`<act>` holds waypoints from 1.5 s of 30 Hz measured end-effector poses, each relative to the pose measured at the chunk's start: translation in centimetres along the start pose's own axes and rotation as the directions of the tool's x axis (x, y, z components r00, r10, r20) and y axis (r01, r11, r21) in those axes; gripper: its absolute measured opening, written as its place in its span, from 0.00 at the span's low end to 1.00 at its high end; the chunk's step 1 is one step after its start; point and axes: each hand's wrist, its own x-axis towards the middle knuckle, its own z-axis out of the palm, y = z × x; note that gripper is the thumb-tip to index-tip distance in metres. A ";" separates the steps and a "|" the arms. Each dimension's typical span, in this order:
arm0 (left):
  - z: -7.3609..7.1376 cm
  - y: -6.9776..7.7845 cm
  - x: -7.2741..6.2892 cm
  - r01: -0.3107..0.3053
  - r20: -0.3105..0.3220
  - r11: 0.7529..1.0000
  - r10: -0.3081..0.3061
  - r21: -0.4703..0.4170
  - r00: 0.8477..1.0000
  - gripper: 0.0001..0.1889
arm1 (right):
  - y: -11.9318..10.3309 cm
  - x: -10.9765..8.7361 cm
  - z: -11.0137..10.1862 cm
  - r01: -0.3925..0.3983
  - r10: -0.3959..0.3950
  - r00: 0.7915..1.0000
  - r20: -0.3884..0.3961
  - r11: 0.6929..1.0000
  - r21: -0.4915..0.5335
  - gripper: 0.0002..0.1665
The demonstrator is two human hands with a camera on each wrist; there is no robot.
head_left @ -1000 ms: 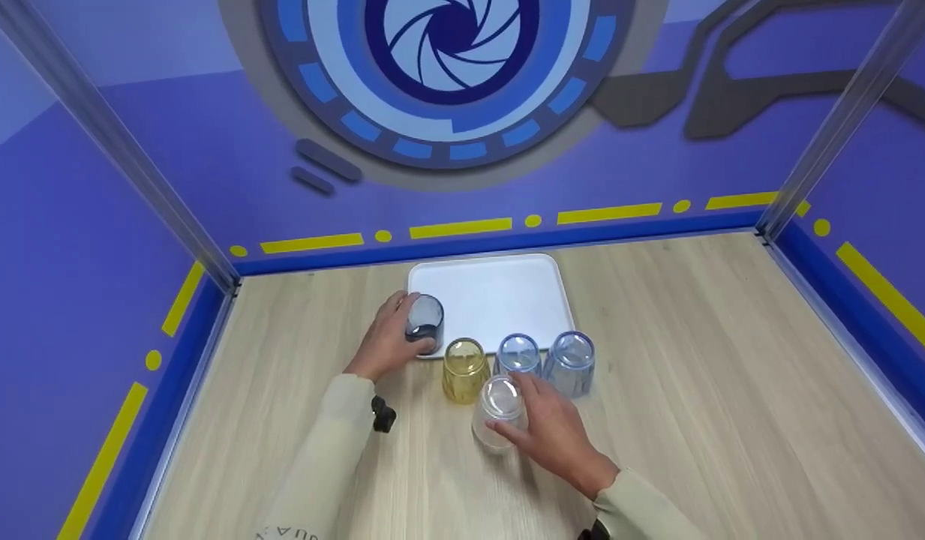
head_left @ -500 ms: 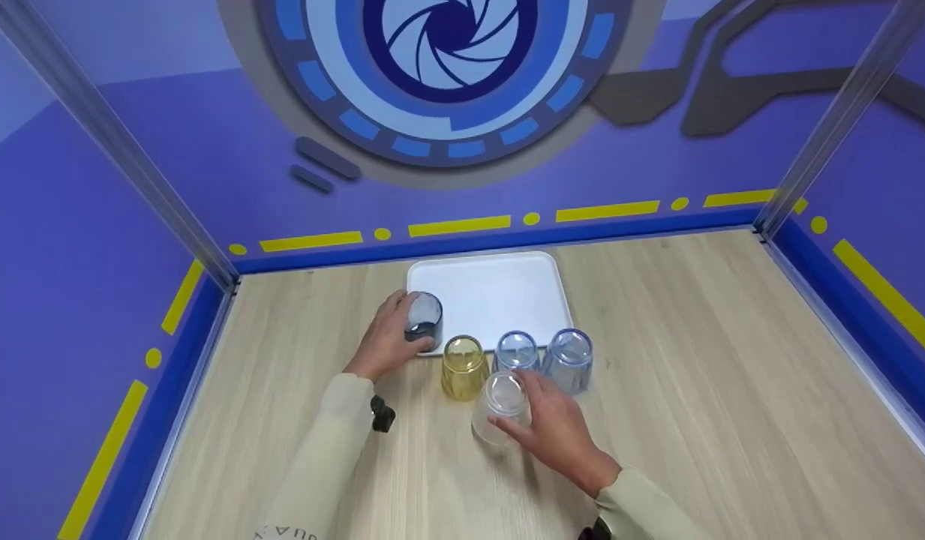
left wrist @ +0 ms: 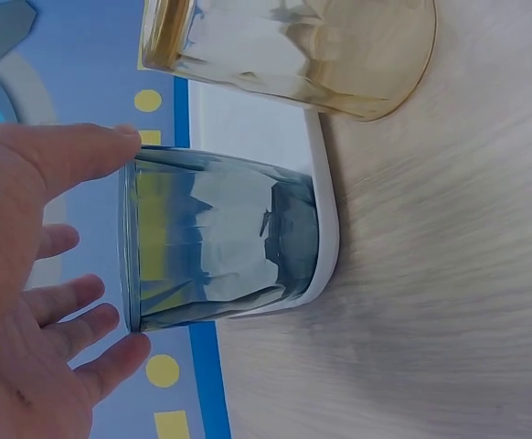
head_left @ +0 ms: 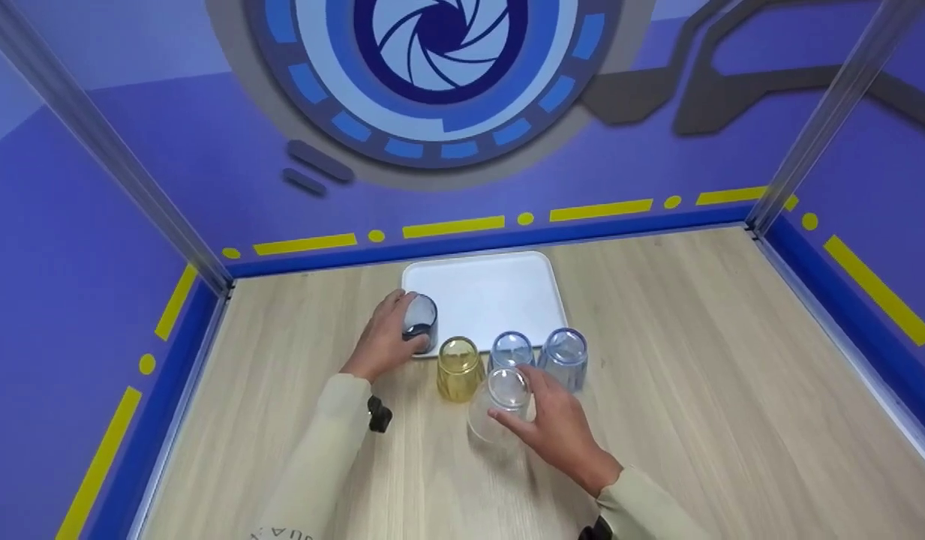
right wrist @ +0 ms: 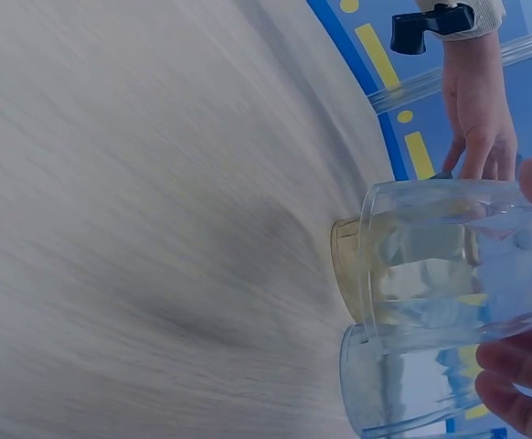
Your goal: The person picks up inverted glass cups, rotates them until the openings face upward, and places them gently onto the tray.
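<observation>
- Left hand [head_left: 383, 337] grasps the dark glass [head_left: 419, 321], thumb on one side and fingertips on the other, near its upturned base.
- Dark glass stands upside down on the near left corner of the white tray [head_left: 500, 292].
- Right hand [head_left: 558, 429] grips the clear glass [head_left: 495, 421] between thumb and fingers; glass bottom-up, on the person's side of the other glasses. Whether its rim touches the table [head_left: 695, 375] is hard to tell.
- Yellow glass [head_left: 460, 371] upside down on the table, just beside the tray's near edge, partly behind the clear glass in the right wrist view.
- Two blue glasses [head_left: 566, 361], also inverted, side by side to the right of the yellow one.
- Black strap piece [head_left: 378, 415] at the left cuff.
</observation>
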 end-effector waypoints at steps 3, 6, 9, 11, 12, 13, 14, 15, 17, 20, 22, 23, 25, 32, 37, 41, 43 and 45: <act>-0.1 0.0 0.0 -0.011 0.000 1.000 0.011 0.024 1.000 0.40 | -0.1 0.0 -0.1 0.000 0.000 1.000 -0.012 1.000 0.001 0.45; -0.1 0.0 0.1 -0.024 -0.002 0.999 0.025 0.044 1.000 0.39 | -0.1 0.1 -0.2 -0.002 0.002 1.000 -0.030 1.000 0.002 0.44; -0.1 0.1 0.1 -0.028 -0.005 0.998 0.028 0.050 1.000 0.39 | 0.0 0.2 -0.4 -0.005 0.005 0.999 -0.041 1.000 0.011 0.44; -0.1 0.1 0.0 -0.025 -0.006 0.999 0.025 0.047 1.000 0.38 | 0.0 0.2 -0.4 -0.012 0.012 0.999 -0.040 1.000 0.021 0.44; 0.0 0.1 0.0 -0.025 -0.007 0.999 0.025 0.046 1.000 0.38 | 0.0 0.2 -0.4 -0.014 0.015 0.999 -0.038 1.000 0.026 0.44; 0.0 0.1 0.0 -0.025 -0.006 0.999 0.026 0.043 1.000 0.38 | 0.0 0.1 -0.4 -0.017 0.018 0.999 -0.039 0.999 0.033 0.44; 0.0 0.2 0.0 -0.026 -0.004 0.999 0.026 0.043 1.000 0.38 | 0.0 0.1 -0.5 -0.020 0.021 0.999 -0.038 0.999 0.039 0.44; 0.0 0.2 0.0 -0.023 -0.002 0.999 0.024 0.043 1.000 0.38 | 0.0 0.1 -0.5 -0.022 0.024 0.999 -0.039 0.999 0.045 0.44; 0.1 0.1 0.0 -0.021 0.003 0.999 0.021 0.045 1.000 0.39 | 0.0 0.1 -0.4 -0.023 0.026 0.999 -0.044 0.998 0.060 0.44; 0.2 0.0 -0.1 -0.005 0.011 0.999 0.005 0.048 1.000 0.39 | -0.1 0.1 -0.4 -0.028 0.032 0.999 -0.041 0.997 0.078 0.43; 0.3 0.0 -0.3 -0.005 0.009 0.999 0.005 0.040 1.000 0.39 | -0.2 0.1 -0.4 -0.036 0.039 0.998 -0.039 0.995 0.094 0.43; 0.3 0.0 -0.4 -0.010 0.004 0.999 0.010 0.035 1.000 0.39 | -0.2 0.1 -0.5 -0.040 0.045 0.998 -0.040 0.994 0.103 0.42; 0.3 0.0 -0.5 -0.021 -0.008 0.999 0.021 0.031 1.000 0.38 | -0.3 0.3 -0.6 -0.046 0.052 0.997 -0.048 0.992 0.119 0.41; -0.1 0.0 -0.8 -0.071 -0.041 0.996 0.073 0.052 0.996 0.38 | -0.5 0.9 -0.8 -0.008 0.027 0.993 -0.116 0.987 0.162 0.38; -0.2 -0.2 -1.1 -0.060 -0.035 0.997 0.062 0.051 0.997 0.38 | -0.7 0.9 -0.9 0.015 0.005 0.990 -0.138 0.989 0.145 0.38; 0.0 -0.2 -1.2 -0.053 -0.021 0.998 0.054 0.043 0.998 0.38 | -0.7 1.0 -0.9 0.026 -0.002 0.988 -0.153 0.988 0.154 0.38; 0.1 -0.1 -1.1 -0.050 -0.022 0.998 0.051 0.045 0.998 0.38 | -0.7 1.1 -1.0 0.034 -0.008 0.987 -0.158 0.987 0.159 0.38; 0.2 -0.1 -1.1 -0.047 -0.024 0.998 0.048 0.048 0.999 0.38 | -0.6 1.2 -1.0 0.041 -0.014 0.986 -0.163 0.985 0.165 0.37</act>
